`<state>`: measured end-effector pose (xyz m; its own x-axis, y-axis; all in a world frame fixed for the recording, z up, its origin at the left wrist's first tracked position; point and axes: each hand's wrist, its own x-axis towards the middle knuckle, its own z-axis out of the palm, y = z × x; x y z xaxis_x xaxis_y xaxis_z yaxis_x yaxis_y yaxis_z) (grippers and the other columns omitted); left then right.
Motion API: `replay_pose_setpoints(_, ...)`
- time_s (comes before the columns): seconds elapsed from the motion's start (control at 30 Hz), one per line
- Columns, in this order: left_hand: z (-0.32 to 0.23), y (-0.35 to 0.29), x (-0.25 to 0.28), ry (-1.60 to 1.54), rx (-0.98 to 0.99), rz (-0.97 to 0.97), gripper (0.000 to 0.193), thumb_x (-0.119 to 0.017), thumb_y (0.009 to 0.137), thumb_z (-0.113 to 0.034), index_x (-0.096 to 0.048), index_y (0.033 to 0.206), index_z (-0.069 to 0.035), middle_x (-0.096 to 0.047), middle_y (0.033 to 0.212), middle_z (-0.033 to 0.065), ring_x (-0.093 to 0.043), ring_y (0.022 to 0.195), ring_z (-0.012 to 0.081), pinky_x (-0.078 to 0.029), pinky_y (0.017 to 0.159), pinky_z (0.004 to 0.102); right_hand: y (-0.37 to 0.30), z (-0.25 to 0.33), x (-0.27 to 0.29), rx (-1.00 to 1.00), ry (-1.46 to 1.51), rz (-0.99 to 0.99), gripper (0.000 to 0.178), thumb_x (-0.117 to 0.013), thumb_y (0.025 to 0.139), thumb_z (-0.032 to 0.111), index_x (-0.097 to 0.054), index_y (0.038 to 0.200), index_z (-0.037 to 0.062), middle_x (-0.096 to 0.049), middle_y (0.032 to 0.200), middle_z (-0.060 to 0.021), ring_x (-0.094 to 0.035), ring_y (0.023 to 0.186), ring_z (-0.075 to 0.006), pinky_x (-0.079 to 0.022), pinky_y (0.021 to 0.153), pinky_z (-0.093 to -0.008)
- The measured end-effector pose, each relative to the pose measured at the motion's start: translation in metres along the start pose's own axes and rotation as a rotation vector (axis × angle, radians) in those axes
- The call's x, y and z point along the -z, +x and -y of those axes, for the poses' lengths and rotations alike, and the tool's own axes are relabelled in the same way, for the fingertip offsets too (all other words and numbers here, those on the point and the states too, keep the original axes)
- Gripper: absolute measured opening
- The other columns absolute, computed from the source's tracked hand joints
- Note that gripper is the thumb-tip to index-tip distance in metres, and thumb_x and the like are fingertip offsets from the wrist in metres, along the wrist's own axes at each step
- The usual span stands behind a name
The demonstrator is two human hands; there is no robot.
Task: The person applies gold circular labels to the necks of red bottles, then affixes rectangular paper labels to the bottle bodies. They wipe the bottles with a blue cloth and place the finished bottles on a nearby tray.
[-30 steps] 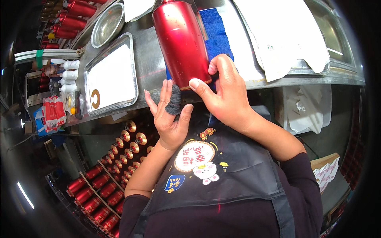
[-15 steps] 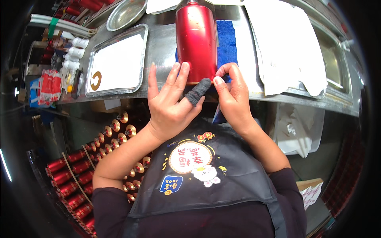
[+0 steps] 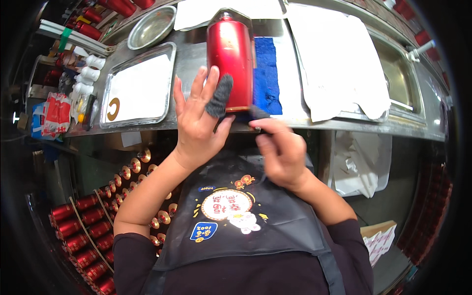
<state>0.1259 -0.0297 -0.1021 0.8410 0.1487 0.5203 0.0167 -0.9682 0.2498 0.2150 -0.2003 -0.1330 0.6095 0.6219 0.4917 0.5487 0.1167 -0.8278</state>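
Note:
A glossy red metal bottle-shaped vessel (image 3: 229,59) lies lengthwise on a blue cloth (image 3: 267,81), its gold-rimmed end at the table's near edge. Along the lower left of the vessel, my left hand (image 3: 196,120) is spread, fingers pointing away from me. A grey knitted finger cover (image 3: 221,96) sits on one of its fingers, against the red surface. Just off the near right end is my right hand (image 3: 282,152), fingers curled together and somewhat blurred. Something tiny shows at its fingertips, too small to name. A dark grey patch beside them is smeared.
Left on the metal table (image 3: 191,46) are a tray (image 3: 169,93) with a white sheet and gold C-shaped piece, and a round metal bowl (image 3: 152,29). White sheets (image 3: 339,64) and a sink (image 3: 400,81) lie right. Below stand racked red vessels (image 3: 81,223) and a plastic bin (image 3: 364,162).
My right hand has drawn back from the vessel's end toward me, its fingers curling more. The whole view has shifted slightly. My left hand stays spread beside the vessel.

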Motion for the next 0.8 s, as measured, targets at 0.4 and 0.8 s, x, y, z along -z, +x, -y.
replay_pose_setpoints(0.4, 0.028, -0.028, -0.033, -0.388, 0.198, -0.105, 0.07, -0.078, 0.082, -0.018, -0.047, 0.142, -0.002, -0.062, 0.131, 0.0168, -0.06, 0.121, 0.0362, -0.018, 0.113, 0.069, -0.024, -0.017, -0.023, -0.333, 0.093, 0.038, 0.028, -0.057, 0.089, -0.009, -0.061, 0.116, -0.0026, -0.061, 0.089, -0.0034, -0.044, 0.057, -0.0025, -0.036, 0.054, -0.0193)
replay_pose_setpoints(0.8, 0.031, -0.027, -0.04, -0.248, 0.127, -0.089, 0.066, -0.08, 0.082, -0.021, -0.056, 0.141, -0.007, -0.046, 0.153, 0.0167, -0.044, 0.141, 0.033, -0.012, 0.12, 0.0598, -0.012, -0.009, -0.011, 0.021, -0.314, 0.095, 0.033, -0.062, 0.08, -0.008, -0.065, 0.111, 0.0032, -0.067, 0.084, -0.0147, -0.062, 0.056, -0.0286, -0.047, 0.051, -0.035)
